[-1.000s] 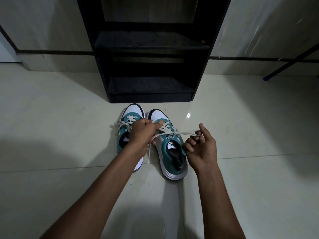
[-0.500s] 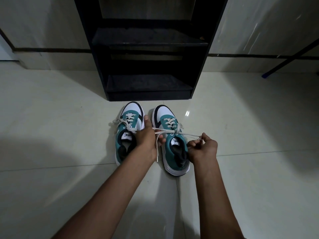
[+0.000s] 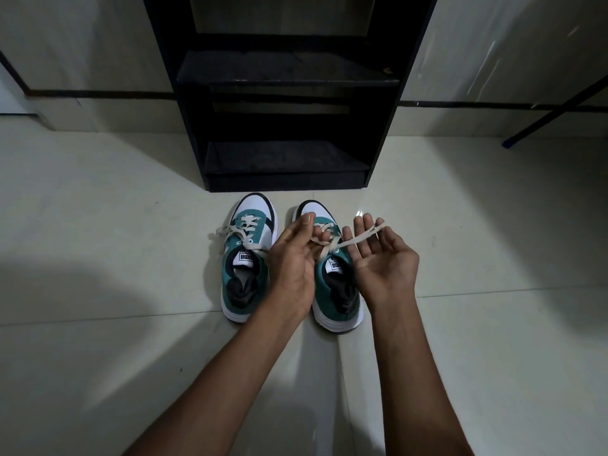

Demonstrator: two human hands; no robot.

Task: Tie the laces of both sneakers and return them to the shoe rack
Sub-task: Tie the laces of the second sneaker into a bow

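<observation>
Over the right sneaker, its lace is pinched by the left hand and draped across the spread fingers of the right hand, toward 2 o'clock.

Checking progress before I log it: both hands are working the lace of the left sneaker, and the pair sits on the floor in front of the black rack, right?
Not quite. In the head view both hands, left hand and right hand, work the lace of the right sneaker, not the left sneaker. The pair does sit on the floor before the black rack.
</observation>
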